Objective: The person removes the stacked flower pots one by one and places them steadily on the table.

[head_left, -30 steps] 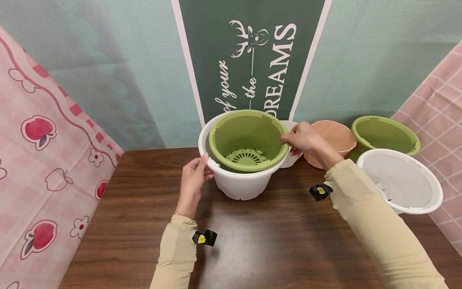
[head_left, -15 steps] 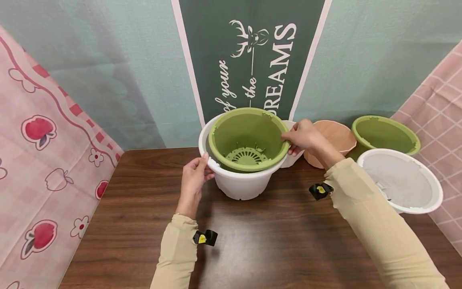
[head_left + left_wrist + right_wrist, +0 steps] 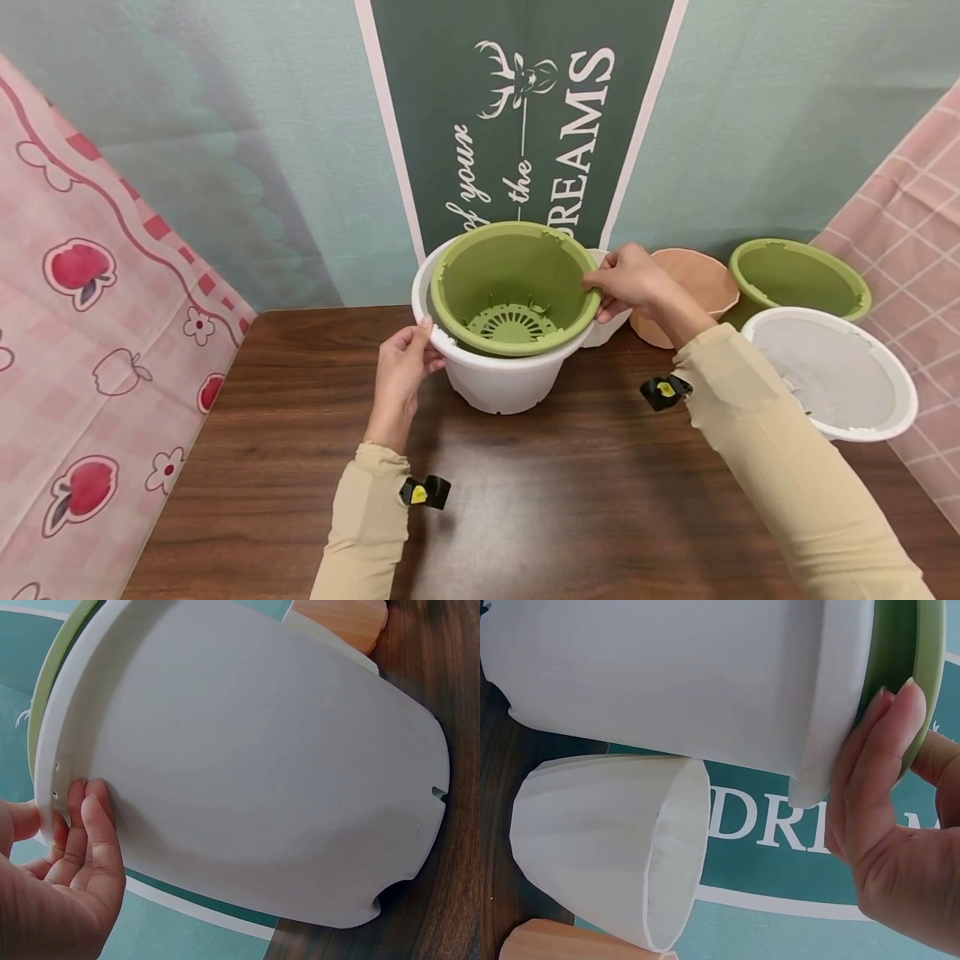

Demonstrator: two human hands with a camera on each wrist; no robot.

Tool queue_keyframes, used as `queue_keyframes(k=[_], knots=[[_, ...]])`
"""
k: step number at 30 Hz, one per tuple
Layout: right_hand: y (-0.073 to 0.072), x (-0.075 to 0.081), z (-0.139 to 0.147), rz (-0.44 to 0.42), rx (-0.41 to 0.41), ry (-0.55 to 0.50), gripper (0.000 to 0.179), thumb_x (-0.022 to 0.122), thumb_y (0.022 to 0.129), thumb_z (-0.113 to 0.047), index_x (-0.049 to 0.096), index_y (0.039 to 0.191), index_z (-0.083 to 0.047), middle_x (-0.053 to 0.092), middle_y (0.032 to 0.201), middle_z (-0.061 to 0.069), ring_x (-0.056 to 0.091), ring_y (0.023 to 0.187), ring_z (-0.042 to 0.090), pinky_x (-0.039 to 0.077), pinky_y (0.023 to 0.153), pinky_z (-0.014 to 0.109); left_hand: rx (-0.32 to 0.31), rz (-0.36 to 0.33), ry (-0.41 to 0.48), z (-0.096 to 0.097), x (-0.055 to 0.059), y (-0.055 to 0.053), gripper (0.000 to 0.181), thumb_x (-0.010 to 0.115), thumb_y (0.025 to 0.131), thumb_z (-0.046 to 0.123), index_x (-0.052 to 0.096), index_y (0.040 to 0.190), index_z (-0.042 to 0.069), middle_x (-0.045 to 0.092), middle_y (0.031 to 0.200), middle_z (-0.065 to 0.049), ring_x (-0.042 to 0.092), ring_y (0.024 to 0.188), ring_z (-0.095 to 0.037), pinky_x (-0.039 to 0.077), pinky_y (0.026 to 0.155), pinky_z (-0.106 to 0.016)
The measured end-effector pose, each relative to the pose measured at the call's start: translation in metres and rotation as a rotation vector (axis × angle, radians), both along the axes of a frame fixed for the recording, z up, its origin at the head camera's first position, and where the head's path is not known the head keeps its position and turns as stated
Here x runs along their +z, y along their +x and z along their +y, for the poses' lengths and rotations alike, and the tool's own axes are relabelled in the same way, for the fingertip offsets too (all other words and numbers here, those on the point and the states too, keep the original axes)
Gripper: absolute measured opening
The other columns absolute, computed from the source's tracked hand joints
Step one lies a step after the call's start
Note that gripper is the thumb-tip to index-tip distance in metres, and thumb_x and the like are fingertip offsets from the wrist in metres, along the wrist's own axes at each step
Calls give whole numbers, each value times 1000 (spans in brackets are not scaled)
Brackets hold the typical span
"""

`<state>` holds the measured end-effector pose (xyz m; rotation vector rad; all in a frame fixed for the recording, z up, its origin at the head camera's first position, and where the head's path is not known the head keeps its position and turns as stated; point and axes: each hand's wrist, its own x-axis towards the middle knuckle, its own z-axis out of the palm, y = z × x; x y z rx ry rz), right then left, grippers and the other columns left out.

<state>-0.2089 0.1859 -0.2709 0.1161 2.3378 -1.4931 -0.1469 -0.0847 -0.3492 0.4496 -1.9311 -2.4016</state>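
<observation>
A green plastic flowerpot (image 3: 517, 258) with a slotted bottom sits nested inside a larger white flowerpot (image 3: 502, 387) on the table. With thumb and fingers my left hand (image 3: 402, 367) pinches the white pot's rim at its left side; in the left wrist view the fingertips press under that rim. My right hand (image 3: 633, 283) pinches the green pot's rim on the right. In the right wrist view the green rim (image 3: 930, 667) stands a little above the white rim (image 3: 832, 697), and the right fingers (image 3: 889, 742) curl under the green rim.
Right of the nested pots, along the back, stand a small faceted white pot (image 3: 607, 840), a terracotta-coloured faceted pot (image 3: 693, 283) and another green pot (image 3: 798, 279). Before the green one is a wide white pot (image 3: 832, 371). Cloth curtains (image 3: 247, 150) close the wooden table's back and sides.
The green pot's rim has risen slightly inside the white pot, with my right hand moving up along with it. My left hand and the white pot have stayed in place.
</observation>
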Motion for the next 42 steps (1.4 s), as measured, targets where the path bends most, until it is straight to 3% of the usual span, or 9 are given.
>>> queue_keyframes(k=[16,23,35,42], knots=[[4,5,2,-47,-26,-114,14,52,86,3,38,81,4,51,59,7,58,45,14,54,49,26,-14,0,-15,0,1,1,27,52,95,21,56,88,-5,56,66,-3,56,56,-9,50,54,-19],[6,5,3,-58,-2,-135,10,50,87,5,40,89,7,54,62,10,59,47,15,55,52,27,-12,-5,-21,0,0,2,28,52,95,22,56,87,-5,56,66,-3,56,56,-10,50,53,-19],[9,5,3,-56,28,-147,11,47,88,2,37,90,5,56,63,9,58,47,14,54,50,25,-10,-2,-15,0,0,3,27,52,94,22,56,87,-4,56,65,-3,56,56,-10,50,54,-20],[11,6,4,-35,53,-170,11,46,88,2,37,92,5,57,69,11,61,51,14,55,55,27,-9,5,-8,-1,-1,4,26,52,95,20,56,86,-4,56,65,-2,56,55,-10,50,53,-19]])
